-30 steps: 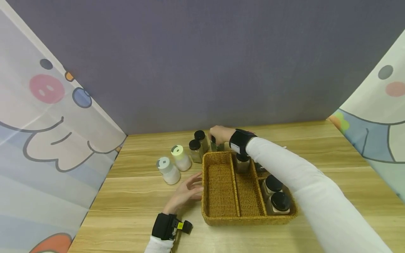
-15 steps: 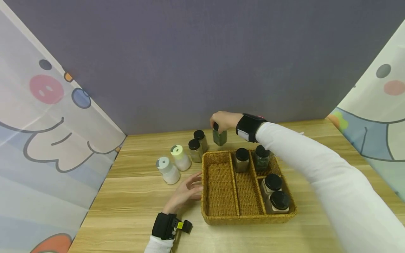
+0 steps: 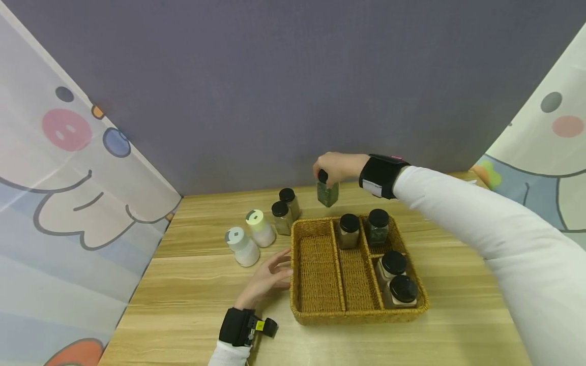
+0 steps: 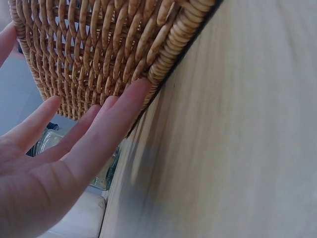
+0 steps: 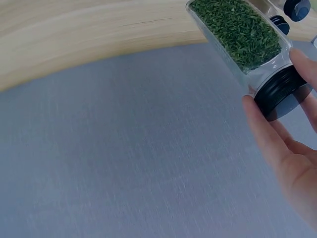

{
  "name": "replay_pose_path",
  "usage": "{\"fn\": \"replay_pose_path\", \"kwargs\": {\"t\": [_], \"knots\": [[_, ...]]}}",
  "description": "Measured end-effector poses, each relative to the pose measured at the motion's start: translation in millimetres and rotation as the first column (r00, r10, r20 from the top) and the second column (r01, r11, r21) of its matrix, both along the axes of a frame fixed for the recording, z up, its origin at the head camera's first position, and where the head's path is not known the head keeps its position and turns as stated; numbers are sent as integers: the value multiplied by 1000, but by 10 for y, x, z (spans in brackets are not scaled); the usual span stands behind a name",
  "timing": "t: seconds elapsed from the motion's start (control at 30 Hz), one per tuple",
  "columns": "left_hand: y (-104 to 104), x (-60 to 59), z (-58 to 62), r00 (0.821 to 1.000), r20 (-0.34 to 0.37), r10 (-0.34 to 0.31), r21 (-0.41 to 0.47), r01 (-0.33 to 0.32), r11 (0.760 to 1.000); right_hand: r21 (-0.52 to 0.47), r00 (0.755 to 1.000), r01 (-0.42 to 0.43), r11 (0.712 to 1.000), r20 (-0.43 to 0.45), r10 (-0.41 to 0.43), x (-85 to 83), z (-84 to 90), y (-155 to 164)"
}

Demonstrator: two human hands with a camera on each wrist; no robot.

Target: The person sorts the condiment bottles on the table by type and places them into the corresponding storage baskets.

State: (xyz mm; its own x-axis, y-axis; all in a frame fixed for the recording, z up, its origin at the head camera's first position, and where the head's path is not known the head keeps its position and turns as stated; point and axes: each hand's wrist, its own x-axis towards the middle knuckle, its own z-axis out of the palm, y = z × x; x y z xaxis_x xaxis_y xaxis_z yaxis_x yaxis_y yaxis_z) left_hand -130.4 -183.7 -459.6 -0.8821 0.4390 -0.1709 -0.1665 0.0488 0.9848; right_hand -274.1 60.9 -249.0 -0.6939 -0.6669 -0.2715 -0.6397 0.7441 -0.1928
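My right hand [image 3: 336, 168] grips a glass jar of green herbs [image 3: 327, 192] by its black lid and holds it in the air behind the wicker basket [image 3: 316, 305]. The right wrist view shows the same herb jar [image 5: 237, 34] with fingers [image 5: 277, 144] round its lid [image 5: 282, 91]. Flat on the table lies my left hand [image 3: 267, 277], its straight fingertips [image 4: 133, 94] touching the left wall of the basket [image 4: 99, 44]. Several black-lidded jars stand in the basket's right compartments, one of them a green herb jar [image 3: 378, 226].
Two black-lidded jars [image 3: 286, 209] stand on the wooden table [image 3: 192, 305] just behind the basket's left corner. Two white shakers [image 3: 251, 238] stand further left. A grey wall rises at the back and cartoon-printed curtains [image 3: 68, 203] hang at both sides.
My right hand lifted the green herb jar from the table behind the basket and carried it up and slightly right. The left hand has stayed against the basket.
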Motion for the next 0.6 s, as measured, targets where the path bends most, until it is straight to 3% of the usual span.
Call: {"fn": "replay_pose_path", "kwargs": {"t": [0.6], "knots": [[-15,-10,32,1000,-6,-8,-4,8,1000,-13,999,-12,1000,-30,12,206,237,338]]}}
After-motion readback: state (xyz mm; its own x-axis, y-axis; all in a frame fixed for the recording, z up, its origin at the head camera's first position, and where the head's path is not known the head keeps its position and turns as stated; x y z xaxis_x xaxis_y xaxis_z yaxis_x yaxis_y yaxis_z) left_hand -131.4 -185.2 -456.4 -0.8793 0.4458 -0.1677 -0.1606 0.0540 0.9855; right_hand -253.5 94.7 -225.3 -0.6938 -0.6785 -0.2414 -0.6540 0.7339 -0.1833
